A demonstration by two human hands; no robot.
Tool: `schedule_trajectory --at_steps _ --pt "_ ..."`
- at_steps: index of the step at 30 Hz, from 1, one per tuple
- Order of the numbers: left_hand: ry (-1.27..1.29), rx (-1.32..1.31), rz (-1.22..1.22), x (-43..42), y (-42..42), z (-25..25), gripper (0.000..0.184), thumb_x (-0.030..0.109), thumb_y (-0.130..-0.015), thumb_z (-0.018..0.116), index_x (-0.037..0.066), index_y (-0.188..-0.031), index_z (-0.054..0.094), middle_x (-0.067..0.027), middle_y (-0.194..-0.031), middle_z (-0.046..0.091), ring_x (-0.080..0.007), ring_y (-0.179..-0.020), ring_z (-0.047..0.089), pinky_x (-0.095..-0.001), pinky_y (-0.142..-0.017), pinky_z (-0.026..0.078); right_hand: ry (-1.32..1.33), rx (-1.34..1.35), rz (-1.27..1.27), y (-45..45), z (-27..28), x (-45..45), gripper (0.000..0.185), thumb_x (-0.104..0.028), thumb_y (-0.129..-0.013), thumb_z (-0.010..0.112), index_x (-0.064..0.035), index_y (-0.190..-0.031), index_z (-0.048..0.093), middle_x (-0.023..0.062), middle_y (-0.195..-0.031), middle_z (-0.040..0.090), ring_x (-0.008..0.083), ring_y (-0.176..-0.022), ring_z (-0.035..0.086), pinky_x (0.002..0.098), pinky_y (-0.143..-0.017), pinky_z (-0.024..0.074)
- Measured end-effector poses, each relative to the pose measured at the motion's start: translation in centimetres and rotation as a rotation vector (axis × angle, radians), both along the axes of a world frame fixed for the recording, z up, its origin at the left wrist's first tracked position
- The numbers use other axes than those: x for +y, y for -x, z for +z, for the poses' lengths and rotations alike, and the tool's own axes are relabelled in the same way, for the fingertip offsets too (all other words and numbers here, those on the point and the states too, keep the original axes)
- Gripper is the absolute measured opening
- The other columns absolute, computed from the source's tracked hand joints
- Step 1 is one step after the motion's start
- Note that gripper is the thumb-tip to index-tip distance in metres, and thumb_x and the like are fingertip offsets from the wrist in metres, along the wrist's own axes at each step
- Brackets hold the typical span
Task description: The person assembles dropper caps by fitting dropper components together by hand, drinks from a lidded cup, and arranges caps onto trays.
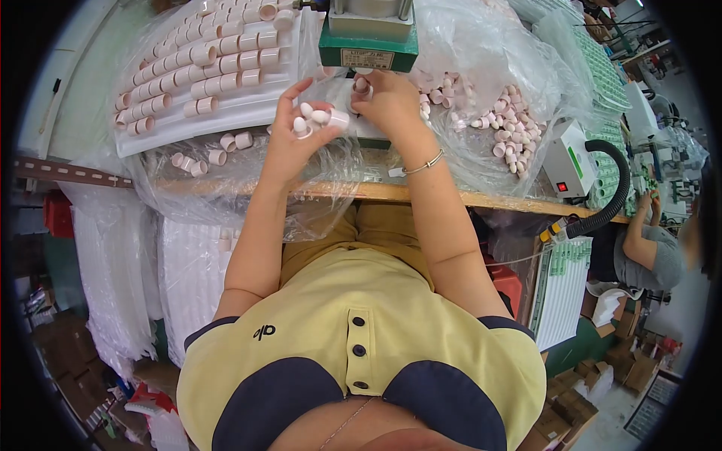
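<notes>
My left hand (295,144) is cupped around several small pale pink caps (340,119), some with white rounded inserts (319,116) showing. Just to its right, my right hand (392,105) pinches another small pink cap (362,86), directly below the green head of a press (368,54). Whether that cap touches the press is hard to make out. A bracelet circles my right wrist. Rows of pink caps (204,54) lie on a white ridged tray (226,113) at the left. Beyond my right hand, loose pink and white pieces (515,128) are heaped on clear plastic.
A few loose caps (218,157) lie on plastic sheeting before the tray. The wooden table edge (481,200) runs in front of me. At the right stands a white box with a red switch (571,161) and a black hose (620,177). Another person (650,252) sits farther right.
</notes>
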State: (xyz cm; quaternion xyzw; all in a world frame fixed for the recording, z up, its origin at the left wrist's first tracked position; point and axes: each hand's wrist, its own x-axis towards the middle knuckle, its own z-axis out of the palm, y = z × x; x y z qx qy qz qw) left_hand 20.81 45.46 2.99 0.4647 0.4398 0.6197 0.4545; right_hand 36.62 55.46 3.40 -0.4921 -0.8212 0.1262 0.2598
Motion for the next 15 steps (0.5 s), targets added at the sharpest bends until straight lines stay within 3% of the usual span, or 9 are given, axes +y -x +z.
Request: schedule_trajectory --at_steps 3,5,6,8,11,15 --pt "0.051 -0.151 -0.166 -0.9 -0.4 -0.4 0.081 -0.005 -0.076 0.072 0.008 -0.144 0.030 -0.0064 -0.108 0.057 -0.0139 -0.099 0.057 -0.0281 -0.088 0.049 -0.016 0.074 -0.051 -0.7 -0.4 -1.0 0.040 -0.030 -0.069 0.076 -0.0108 -0.104 0.068 0.0123 -0.090 0.067 0.0321 -0.086 0.065 0.0383 -0.074 0.0515" --pt "0.020 -0.117 -0.233 -0.8 -1.5 -0.8 0.087 -0.002 -0.075 0.074 0.008 -0.147 0.026 -0.0068 -0.109 0.056 -0.0138 -0.099 0.056 -0.0280 -0.087 0.048 -0.216 0.242 -0.120 -2.5 -0.9 -3.1 0.034 -0.028 -0.077 0.075 -0.0062 -0.102 0.067 0.0077 -0.083 0.067 0.0226 -0.077 0.065 0.0321 -0.067 0.0502" --pt "0.019 -0.120 -0.248 -0.8 -2.2 -0.9 0.087 -0.002 -0.075 0.074 0.008 -0.147 0.026 -0.0068 -0.109 0.056 -0.0138 -0.099 0.056 -0.0280 -0.087 0.048 -0.219 0.237 -0.134 -3.8 -0.6 -4.2 0.034 -0.028 -0.077 0.075 -0.0062 -0.102 0.067 0.0077 -0.083 0.067 0.0226 -0.077 0.065 0.0321 -0.067 0.0502" --pt "0.016 0.073 -0.352 -1.0 -3.9 -1.1 0.093 0.002 -0.074 0.076 0.009 -0.149 0.021 -0.0069 -0.111 0.055 -0.0139 -0.100 0.054 -0.0273 -0.086 0.047 0.333 0.586 -0.026 -6.7 0.2 -6.9 0.023 -0.020 -0.085 0.071 -0.0010 -0.097 0.065 0.0001 -0.076 0.063 0.0078 -0.070 0.058 0.0224 -0.060 0.0446" --pt "0.004 0.098 -0.499 -0.9 -7.9 -1.8 0.097 0.006 -0.074 0.078 0.011 -0.150 0.017 -0.0099 -0.111 0.055 -0.0150 -0.100 0.056 -0.0291 -0.088 0.045 0.520 0.771 0.000 -10.4 -0.3 -10.7 0.014 -0.011 -0.089 0.068 0.0012 -0.093 0.064 -0.0041 -0.075 0.058 0.0002 -0.068 0.049 0.0160 -0.057 0.0379" --pt "0.131 -0.061 -0.697 -1.7 -15.1 -2.7 0.095 0.001 -0.075 0.076 0.011 -0.149 0.018 -0.0081 -0.107 0.057 -0.0141 -0.096 0.058 -0.0281 -0.084 0.049 0.417 0.867 -0.192 -16.1 -2.2 -14.4 0.014 -0.014 -0.084 0.071 -0.0007 -0.082 0.065 -0.0074 -0.060 0.049 0.0006 -0.056 0.040 0.0200 -0.048 0.0300"
